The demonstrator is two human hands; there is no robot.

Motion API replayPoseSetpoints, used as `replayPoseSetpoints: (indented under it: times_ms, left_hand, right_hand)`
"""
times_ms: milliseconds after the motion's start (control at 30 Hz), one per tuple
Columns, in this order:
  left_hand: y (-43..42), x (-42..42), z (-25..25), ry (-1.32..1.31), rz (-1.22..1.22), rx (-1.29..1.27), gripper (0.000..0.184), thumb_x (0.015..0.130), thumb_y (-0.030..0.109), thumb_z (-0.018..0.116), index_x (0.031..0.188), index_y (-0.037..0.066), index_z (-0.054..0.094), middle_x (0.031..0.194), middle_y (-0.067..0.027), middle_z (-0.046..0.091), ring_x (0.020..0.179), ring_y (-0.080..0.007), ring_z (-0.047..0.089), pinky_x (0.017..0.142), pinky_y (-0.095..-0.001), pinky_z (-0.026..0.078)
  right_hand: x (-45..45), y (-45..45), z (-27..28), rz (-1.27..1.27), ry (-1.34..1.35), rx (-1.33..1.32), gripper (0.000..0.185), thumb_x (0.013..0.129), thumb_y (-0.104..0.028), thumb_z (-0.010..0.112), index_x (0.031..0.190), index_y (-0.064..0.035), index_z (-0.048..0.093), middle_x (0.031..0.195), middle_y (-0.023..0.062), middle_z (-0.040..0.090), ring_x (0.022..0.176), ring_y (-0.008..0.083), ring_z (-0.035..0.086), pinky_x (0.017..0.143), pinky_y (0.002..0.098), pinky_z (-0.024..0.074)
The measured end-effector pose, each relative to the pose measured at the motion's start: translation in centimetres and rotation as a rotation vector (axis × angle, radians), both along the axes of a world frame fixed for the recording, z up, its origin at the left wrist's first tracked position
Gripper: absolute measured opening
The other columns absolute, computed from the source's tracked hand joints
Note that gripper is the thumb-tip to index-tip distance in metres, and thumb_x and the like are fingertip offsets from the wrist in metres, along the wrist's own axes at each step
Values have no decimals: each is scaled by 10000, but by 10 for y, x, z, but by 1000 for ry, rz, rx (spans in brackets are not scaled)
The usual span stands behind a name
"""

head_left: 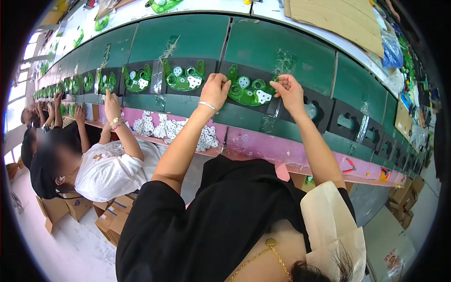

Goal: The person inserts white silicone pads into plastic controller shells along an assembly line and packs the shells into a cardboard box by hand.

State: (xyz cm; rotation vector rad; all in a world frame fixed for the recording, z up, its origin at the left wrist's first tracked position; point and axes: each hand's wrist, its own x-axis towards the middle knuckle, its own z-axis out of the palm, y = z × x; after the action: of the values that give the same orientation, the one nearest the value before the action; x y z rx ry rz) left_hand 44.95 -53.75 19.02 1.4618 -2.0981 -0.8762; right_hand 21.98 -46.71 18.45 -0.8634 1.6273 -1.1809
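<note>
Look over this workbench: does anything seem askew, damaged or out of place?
Yes. Beyond the right hand, what looks like frayed clear tape sticks to the green worktop, ragged and wrinkled. The white pieces lie in a loose heap on the pink ledge, perhaps just how they are kept.

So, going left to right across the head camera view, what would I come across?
Co-worker's white shirt, wearer's left hand, green piece between the hands, right hand, red-handled tool, right-side cardboard boxes.

Left hand (216, 93), right hand (288, 93) touching opposite ends of green part (245, 97) on black mat (255, 72).
</note>
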Motion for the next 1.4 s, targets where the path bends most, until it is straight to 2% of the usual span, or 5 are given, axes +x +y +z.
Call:
replayPoseSetpoints:
  times_ms: [500, 667, 867, 1067, 1400]
  left_hand:
    - [-4, 13, -20, 201, -64, 397, 312, 866, 139, 554, 1126, -21, 493, 1011, -92, 603, 927, -122, 554, 797, -244, 432]
    - [16, -2, 21, 403, -97, 473, 346, 861, 157, 570, 1147, -13, 479, 996, -83, 592, 875, -128, 561, 745, -240, 454]
    - [96, -90, 88, 329, -379, 434, 312, 882, 136, 536, 1137, -35, 483, 1023, -56, 577, 887, -108, 554, 743, -235, 463]
    - [268, -242, 87, 209, -725, 457, 340, 826, 93, 610, 1118, -50, 509, 929, -78, 600, 829, -117, 567, 742, -234, 464]
    - [596, -512, -120, 130, -1127, 755, 281, 812, 195, 637, 1021, 23, 565, 872, -21, 598, 765, -81, 541, 635, -205, 439]
  right_hand:
    - [9, 25, -17, 24, 160, -9, 405, 780, -263, 652, 1074, -6, 546, 940, 158, 642, 879, 239, 634, 777, 317, 484]
    - [-1, 55, 19, -17, 126, -20, 393, 770, -224, 678, 1058, 4, 538, 894, 99, 634, 796, 118, 589, 681, 269, 472]
    - [-55, 185, 53, -315, 111, -251, 409, 746, -290, 673, 1006, 6, 562, 852, 172, 634, 785, 265, 622, 691, 327, 471]
    - [-131, 421, 56, -661, -185, -292, 325, 801, -107, 635, 1081, 20, 531, 917, 48, 600, 844, 123, 583, 716, 251, 476]
    - [-255, 767, -99, -1327, -147, 81, 309, 799, -257, 645, 1006, -38, 573, 802, 10, 586, 652, 59, 547, 521, 205, 448]
